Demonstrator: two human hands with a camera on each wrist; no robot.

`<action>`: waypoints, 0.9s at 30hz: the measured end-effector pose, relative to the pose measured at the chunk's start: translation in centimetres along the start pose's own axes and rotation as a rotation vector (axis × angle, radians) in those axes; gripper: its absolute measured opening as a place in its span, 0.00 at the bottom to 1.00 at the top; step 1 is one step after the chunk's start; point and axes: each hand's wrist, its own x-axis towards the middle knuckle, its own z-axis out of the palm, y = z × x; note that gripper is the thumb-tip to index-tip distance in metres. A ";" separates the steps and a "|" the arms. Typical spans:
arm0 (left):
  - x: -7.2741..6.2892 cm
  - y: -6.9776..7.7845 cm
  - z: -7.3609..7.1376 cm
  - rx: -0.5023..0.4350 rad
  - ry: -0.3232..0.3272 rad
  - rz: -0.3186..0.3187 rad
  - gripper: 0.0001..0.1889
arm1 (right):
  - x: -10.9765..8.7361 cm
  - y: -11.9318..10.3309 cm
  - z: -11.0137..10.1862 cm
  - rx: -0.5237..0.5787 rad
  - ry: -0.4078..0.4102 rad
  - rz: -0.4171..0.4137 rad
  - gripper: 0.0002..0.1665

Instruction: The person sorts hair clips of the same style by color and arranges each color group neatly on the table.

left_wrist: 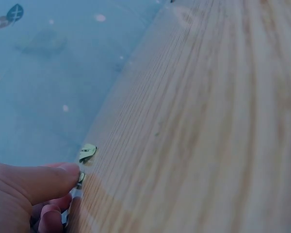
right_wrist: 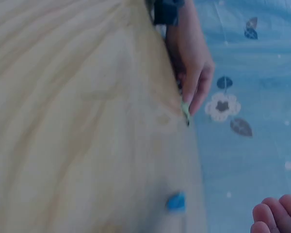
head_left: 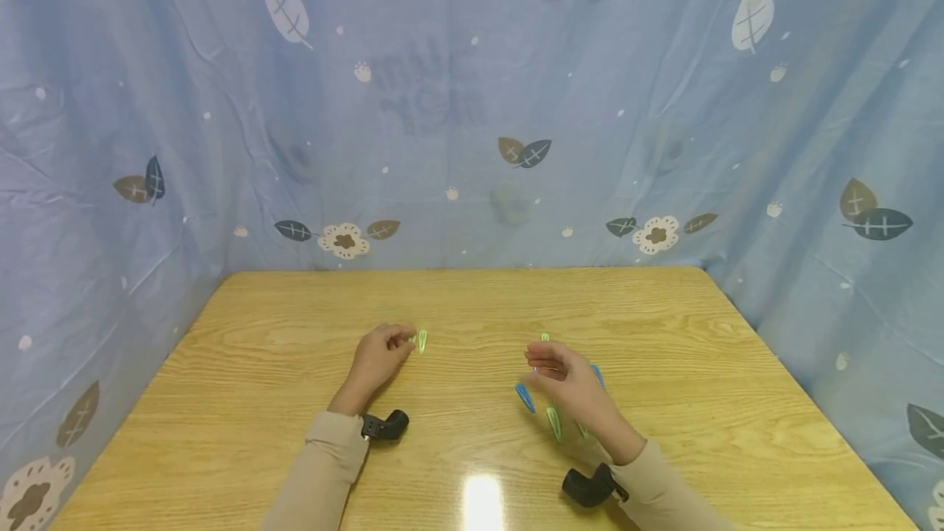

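My left hand (head_left: 382, 359) is at the left middle of the table, pinching a small green hair clip (left_wrist: 81, 178) at the tips of thumb and finger. Just beyond it lies a second green hair clip (head_left: 423, 341). On the other side, my right hand (head_left: 574, 392) hovers over a loose group of clips, its fingers relaxed and bent with nothing between them. Around it are a blue hair clip (head_left: 525, 397), a green clip (head_left: 554, 424), another blue clip (head_left: 597, 375) partly hidden, and a green clip (head_left: 545, 337) behind the fingers.
The wooden table (head_left: 457, 301) carries the clips and a bright light reflection near its front edge. A blue patterned curtain (head_left: 457, 105) hangs behind and at both sides. Black wrist cameras (head_left: 387, 425) sit at both sleeves.
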 end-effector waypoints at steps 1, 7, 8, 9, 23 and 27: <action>0.0 0.0 0.0 0.001 -0.001 -0.002 0.10 | -0.3 0.3 -0.4 -0.011 0.006 -0.002 0.25; -0.1 0.0 0.1 0.002 -0.004 -0.006 0.10 | -2.4 1.8 -2.4 -0.062 0.052 -0.004 0.25; -0.1 0.0 0.0 0.000 -0.005 -0.006 0.10 | -2.8 2.0 -2.7 -0.066 0.059 -0.007 0.24; -0.1 0.0 0.0 -0.002 -0.004 -0.004 0.10 | -3.1 2.2 -2.9 -0.071 0.062 -0.005 0.24; 0.0 0.1 -0.1 -0.012 -0.008 -0.008 0.11 | -5.2 3.9 -4.0 -0.081 0.073 0.090 0.23; 0.0 0.1 -0.1 -0.017 -0.014 -0.006 0.11 | -5.2 4.5 -3.8 -0.165 0.081 0.057 0.21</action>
